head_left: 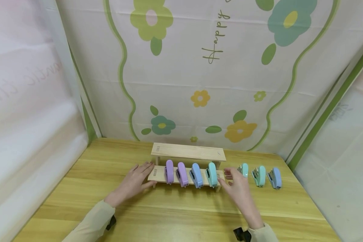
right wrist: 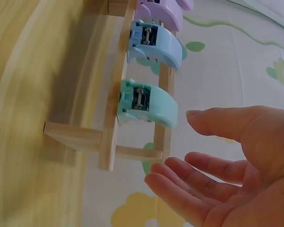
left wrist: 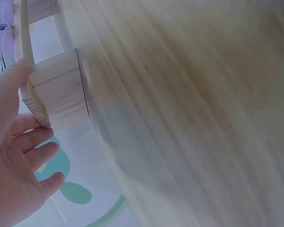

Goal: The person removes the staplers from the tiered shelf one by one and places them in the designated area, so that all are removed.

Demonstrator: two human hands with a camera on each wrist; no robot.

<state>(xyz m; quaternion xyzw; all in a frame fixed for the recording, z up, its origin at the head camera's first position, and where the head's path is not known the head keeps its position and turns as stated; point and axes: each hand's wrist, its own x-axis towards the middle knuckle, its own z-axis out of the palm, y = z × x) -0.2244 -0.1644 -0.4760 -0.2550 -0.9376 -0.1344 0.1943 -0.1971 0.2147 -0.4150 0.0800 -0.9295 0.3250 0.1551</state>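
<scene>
A two-tier wooden rack [head_left: 189, 152] stands on the table. Four staplers line its lower shelf: a purple stapler [head_left: 169, 171], another purple stapler [head_left: 182, 174], a blue stapler [head_left: 196, 175] and a teal stapler [head_left: 211, 174]. At the rack's left end, my left hand [head_left: 135, 181] holds the lower board between thumb and forefinger; its other fingers [left wrist: 42, 156] are extended. Beside the right end is my right hand [head_left: 238, 188], its fingers loosely bent and holding nothing. In the right wrist view, a gap shows between the thumb and the teal stapler [right wrist: 149, 104].
Right of the rack, a teal stapler [head_left: 244, 170], partly behind my right hand, a second teal stapler [head_left: 259, 176] and a blue stapler [head_left: 275, 178] stand on the wooden table [head_left: 169, 218]. A flower-printed curtain [head_left: 175, 74] rises behind, with cloth on both sides.
</scene>
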